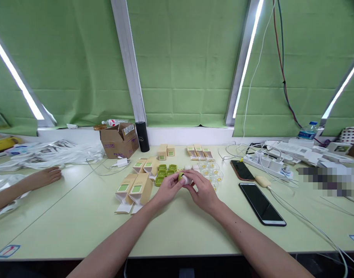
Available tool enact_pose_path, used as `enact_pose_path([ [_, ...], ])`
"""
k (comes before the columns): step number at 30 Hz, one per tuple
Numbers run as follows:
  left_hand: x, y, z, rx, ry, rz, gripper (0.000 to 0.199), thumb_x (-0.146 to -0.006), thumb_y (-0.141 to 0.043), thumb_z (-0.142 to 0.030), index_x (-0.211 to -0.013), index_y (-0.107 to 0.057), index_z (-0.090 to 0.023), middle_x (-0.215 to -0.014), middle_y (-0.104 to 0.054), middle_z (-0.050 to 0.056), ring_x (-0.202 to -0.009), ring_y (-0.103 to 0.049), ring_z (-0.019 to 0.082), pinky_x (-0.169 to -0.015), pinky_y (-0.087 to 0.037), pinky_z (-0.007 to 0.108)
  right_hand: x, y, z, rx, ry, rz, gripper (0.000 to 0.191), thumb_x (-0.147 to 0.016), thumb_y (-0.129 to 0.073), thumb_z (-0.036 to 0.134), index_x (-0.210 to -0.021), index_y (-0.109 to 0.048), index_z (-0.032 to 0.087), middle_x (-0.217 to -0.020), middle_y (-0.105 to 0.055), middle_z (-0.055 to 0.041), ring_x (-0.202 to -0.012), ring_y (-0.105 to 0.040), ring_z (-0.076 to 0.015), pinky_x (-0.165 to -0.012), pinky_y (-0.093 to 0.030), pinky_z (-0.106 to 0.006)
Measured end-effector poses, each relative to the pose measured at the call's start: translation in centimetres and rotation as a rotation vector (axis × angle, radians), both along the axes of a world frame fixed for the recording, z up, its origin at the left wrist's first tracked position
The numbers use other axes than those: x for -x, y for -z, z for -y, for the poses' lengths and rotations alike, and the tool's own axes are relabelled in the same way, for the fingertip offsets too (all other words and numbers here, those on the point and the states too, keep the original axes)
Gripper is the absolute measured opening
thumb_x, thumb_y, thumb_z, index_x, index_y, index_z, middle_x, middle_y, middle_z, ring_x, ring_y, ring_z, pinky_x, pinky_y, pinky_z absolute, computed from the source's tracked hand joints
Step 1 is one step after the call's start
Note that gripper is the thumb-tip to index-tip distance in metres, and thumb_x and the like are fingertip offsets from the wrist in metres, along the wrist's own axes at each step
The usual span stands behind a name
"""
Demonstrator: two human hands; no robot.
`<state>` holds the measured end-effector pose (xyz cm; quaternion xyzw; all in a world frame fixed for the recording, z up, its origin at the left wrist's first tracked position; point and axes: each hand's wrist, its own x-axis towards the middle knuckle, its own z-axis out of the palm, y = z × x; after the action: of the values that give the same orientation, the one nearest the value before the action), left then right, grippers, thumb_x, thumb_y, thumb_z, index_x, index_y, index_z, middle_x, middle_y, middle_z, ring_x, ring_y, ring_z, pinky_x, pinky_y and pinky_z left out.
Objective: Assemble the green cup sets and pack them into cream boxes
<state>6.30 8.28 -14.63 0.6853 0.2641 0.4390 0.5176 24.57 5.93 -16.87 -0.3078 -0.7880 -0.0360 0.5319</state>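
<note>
In the middle of the table, my left hand (167, 190) and my right hand (204, 192) meet around a small green-and-white piece (186, 179). My left fingers pinch its green end, while the right ones close on its white, rounded end. The fingers hide part of it. Just left of my hands sit several small green square trays (160, 180). Clear round plastic pieces with yellow centres (213, 172) lie to the right, near my right fingers. Beige cartons with green labels (141, 189) stand left of my left hand, their white-lined flaps open toward me.
More beige cartons (198, 152) stand farther back. A cardboard box (119, 141) and a black bottle (142, 136) are behind them. Two phones, one large (262, 204), lie right, near a power strip (268, 166) with tangled cables. Another person's hand (46, 178) rests at left.
</note>
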Motion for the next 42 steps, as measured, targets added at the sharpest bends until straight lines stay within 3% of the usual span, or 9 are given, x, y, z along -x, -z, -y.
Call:
enact_pose_path([
  [8,0.07,0.50,-0.15,-0.091,-0.029,0.029,0.044,-0.094,-0.072,-0.049,-0.126,-0.071,-0.019,-0.135,-0.065,0.016,-0.125,-0.062,0.028,-0.108,-0.053,0.043,0.22,-0.08,0.25,-0.092,0.100,0.031,0.039,-0.103,-0.058,0.016,-0.141,-0.058,0.023,-0.130,-0.071,-0.0146,-0.122,-0.070,-0.0267,-0.101,-0.065,-0.046],
  [19,0.10,0.93,-0.36,-0.087,-0.060,0.017,0.048,-0.093,-0.072,-0.052,-0.126,-0.071,-0.017,-0.136,-0.064,0.017,-0.126,-0.061,0.029,-0.108,-0.053,0.043,0.36,-0.03,0.27,-0.135,0.125,0.058,0.040,-0.103,-0.056,0.015,-0.143,-0.057,0.021,-0.128,-0.071,-0.0160,-0.120,-0.071,-0.0274,-0.095,-0.067,-0.043],
  [38,-0.63,0.36,0.28,-0.280,-0.177,0.002,0.037,-0.096,-0.066,-0.048,-0.114,-0.072,-0.017,-0.126,-0.065,0.016,-0.120,-0.063,0.027,-0.107,-0.053,0.043,0.79,-0.35,0.61,-0.173,0.117,0.062,0.045,-0.100,-0.052,0.010,-0.144,-0.055,0.019,-0.125,-0.069,-0.0191,-0.118,-0.070,-0.0284,-0.091,-0.067,-0.042],
  [42,-0.63,0.35,0.51,-0.259,-0.146,0.011,0.040,-0.098,-0.063,-0.051,-0.118,-0.071,-0.017,-0.131,-0.064,0.016,-0.125,-0.061,0.028,-0.111,-0.051,0.044,0.68,-0.20,0.50,-0.167,0.118,0.045,0.049,-0.101,-0.052,0.011,-0.149,-0.052,0.022,-0.127,-0.069,-0.0178,-0.121,-0.069,-0.0283,-0.094,-0.066,-0.043],
])
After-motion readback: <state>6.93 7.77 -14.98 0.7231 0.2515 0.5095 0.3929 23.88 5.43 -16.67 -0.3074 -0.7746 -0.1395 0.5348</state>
